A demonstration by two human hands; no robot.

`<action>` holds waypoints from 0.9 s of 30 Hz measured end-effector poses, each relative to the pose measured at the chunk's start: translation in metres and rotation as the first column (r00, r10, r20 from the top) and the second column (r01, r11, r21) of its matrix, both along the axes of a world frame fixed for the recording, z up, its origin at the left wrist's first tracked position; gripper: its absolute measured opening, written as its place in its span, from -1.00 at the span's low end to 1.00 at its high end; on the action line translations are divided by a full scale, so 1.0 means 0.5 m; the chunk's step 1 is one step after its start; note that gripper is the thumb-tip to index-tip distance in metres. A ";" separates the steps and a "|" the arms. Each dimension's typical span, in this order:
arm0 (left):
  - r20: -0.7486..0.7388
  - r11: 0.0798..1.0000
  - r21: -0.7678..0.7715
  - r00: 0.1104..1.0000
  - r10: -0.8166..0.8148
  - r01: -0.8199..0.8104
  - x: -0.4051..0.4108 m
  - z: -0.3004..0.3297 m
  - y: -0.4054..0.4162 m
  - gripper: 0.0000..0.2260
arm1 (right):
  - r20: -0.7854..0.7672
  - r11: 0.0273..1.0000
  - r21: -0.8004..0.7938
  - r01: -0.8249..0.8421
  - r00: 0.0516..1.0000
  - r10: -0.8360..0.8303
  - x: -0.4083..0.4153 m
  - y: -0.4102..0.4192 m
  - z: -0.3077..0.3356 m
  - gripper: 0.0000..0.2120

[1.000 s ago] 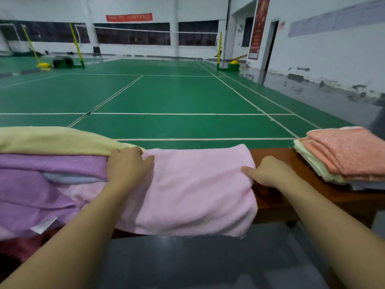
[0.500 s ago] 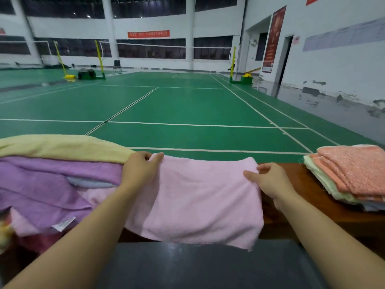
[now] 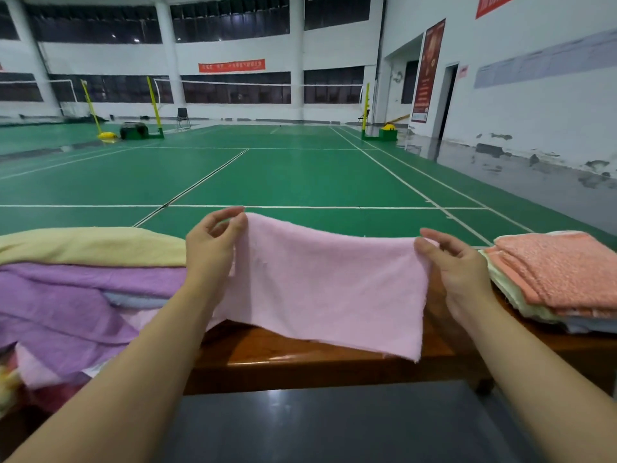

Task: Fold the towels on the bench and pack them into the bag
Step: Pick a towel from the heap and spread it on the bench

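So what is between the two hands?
In the head view, the pink towel stretches between the left hand and the right hand, each pinching a top corner.

The held towel (image 3: pixel 320 282) is plain pale pink. The loose heap holds a pale yellow towel (image 3: pixel 90 245) over purple towels (image 3: pixel 66 302). A salmon-orange towel (image 3: pixel 561 265) tops the folded stack. The bench (image 3: pixel 300 359) is glossy reddish-brown; the court floor (image 3: pixel 283 175) is green with white lines.

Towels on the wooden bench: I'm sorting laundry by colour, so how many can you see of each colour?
Pale pink terry towel, held up by both hands: 1
Yellow towel, left heap: 1
Purple towel, left heap: 1
Coral-orange folded towel, right stack: 1
Pale green folded towel, right stack: 1
Total: 5 clearly told apart; other layers are too hidden to count.
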State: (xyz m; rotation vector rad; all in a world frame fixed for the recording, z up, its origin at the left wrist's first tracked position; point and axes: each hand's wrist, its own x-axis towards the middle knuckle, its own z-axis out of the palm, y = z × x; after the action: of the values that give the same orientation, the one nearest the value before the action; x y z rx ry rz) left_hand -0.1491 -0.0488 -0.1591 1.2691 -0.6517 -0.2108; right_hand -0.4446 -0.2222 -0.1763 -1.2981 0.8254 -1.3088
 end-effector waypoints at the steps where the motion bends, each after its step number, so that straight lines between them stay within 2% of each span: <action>1: 0.031 0.999 -0.043 0.999 -0.013 0.015 -0.005 0.011 0.003 -0.93 | 0.027 0.998 -0.055 -0.005 1.000 0.007 -0.004 0.005 0.014 -0.69; 6: 0.143 0.979 -0.206 0.989 0.027 0.003 -0.028 0.064 0.017 -0.90 | 0.071 0.956 -0.282 0.080 0.996 -0.062 -0.019 0.026 0.061 -0.78; 9: 0.218 0.974 -0.225 0.972 0.082 -0.032 -0.038 0.090 0.025 -0.87 | 0.079 0.924 -0.369 0.100 0.994 -0.076 -0.025 0.039 0.085 -0.66; 11: 0.317 0.986 -0.163 0.945 0.087 -0.036 -0.039 0.105 0.029 -0.82 | 0.037 0.903 -0.427 0.052 0.999 -0.040 -0.025 0.042 0.095 -0.54; 14: 0.395 0.999 -0.015 0.918 0.037 -0.034 -0.025 0.106 0.024 -0.77 | -0.149 0.889 -0.457 -0.010 0.987 -0.066 -0.014 0.023 0.081 -0.45; 17: 0.384 0.980 0.190 0.923 -0.024 -0.054 -0.010 0.066 0.004 -0.69 | -0.331 0.938 -0.346 -0.036 0.940 -0.085 0.001 -0.018 0.039 -0.47; 21: 0.307 0.830 0.557 0.928 -0.210 0.004 -0.011 -0.037 -0.024 -0.61 | -0.640 0.978 -0.172 -0.116 0.768 -0.021 0.019 -0.066 -0.041 -0.48; 23: 0.365 0.764 0.642 0.899 -0.243 -0.054 -0.011 -0.072 -0.036 -0.60 | -0.744 0.982 -0.145 -0.124 0.668 -0.026 0.021 -0.080 -0.080 -0.50; 26: 0.474 0.696 0.694 0.844 -0.249 -0.184 -0.007 -0.073 -0.049 -0.57 | -0.835 0.973 -0.226 -0.043 0.523 -0.171 0.023 -0.089 -0.084 -0.52; 27: 0.533 0.646 0.716 0.805 -0.260 -0.266 -0.008 -0.066 -0.050 -0.57 | -0.851 0.958 -0.287 -0.019 0.465 -0.246 0.025 -0.087 -0.077 -0.52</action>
State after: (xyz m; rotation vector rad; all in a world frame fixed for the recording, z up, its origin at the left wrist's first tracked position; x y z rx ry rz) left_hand -0.1532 -0.0741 -0.1920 2.2317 -1.1851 -0.0669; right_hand -0.4320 -0.2656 -0.2146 -2.2425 1.5128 -0.7559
